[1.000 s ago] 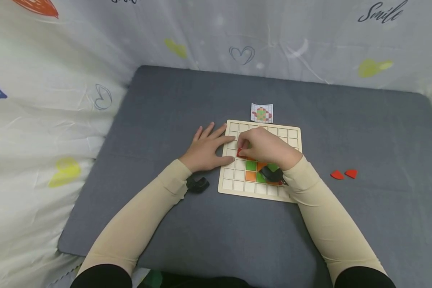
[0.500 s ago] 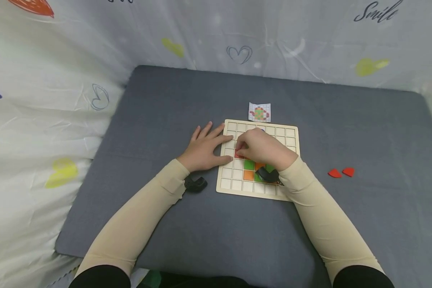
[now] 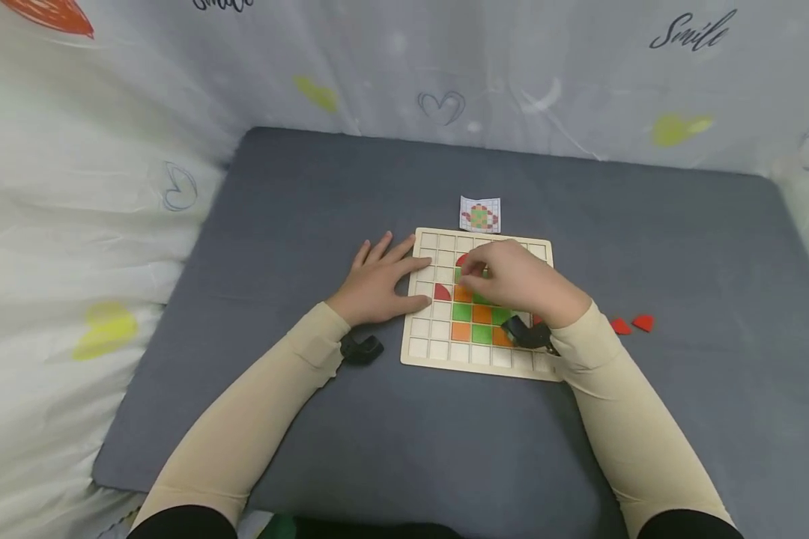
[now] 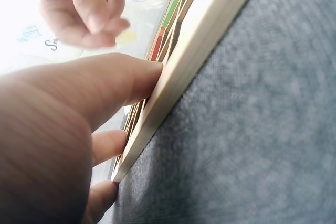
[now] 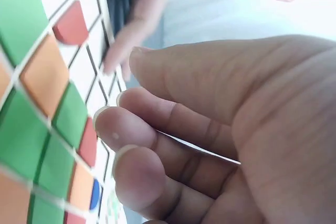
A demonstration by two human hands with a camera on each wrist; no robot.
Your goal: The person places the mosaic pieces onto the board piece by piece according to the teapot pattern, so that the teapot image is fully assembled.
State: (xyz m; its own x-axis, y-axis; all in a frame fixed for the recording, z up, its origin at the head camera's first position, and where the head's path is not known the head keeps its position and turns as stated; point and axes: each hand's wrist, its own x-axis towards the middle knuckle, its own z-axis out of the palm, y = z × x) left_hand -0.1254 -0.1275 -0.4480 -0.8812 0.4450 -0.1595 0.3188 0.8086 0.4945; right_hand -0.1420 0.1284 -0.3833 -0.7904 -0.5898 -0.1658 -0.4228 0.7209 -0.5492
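A wooden grid board [image 3: 419,347] carries green, orange and red pieces in its cells. My left hand [image 3: 374,288] rests at the board's left edge, fingers spread, with the thumb tip [image 4: 152,74] touching the rim in the left wrist view. A red quarter-round piece [image 3: 441,293] lies in a cell near that thumb. My right hand [image 3: 519,278] hovers above the board, just right of this red piece. Its fingers are loosely bent and apart from the thumb, holding nothing in the right wrist view. The right hand and its black wrist camera hide part of the pattern.
Behind the board lies a small printed pattern card [image 3: 480,215]. Two loose red pieces, one [image 3: 643,323] farther right than the other [image 3: 621,326], lie on the grey table [image 3: 377,434]. A blue piece [image 5: 95,193] shows at the board's far side.
My right hand has let go of the red quarter-round piece, which stays in its cell, and has moved slightly right and up. The left hand stays at the board's edge.
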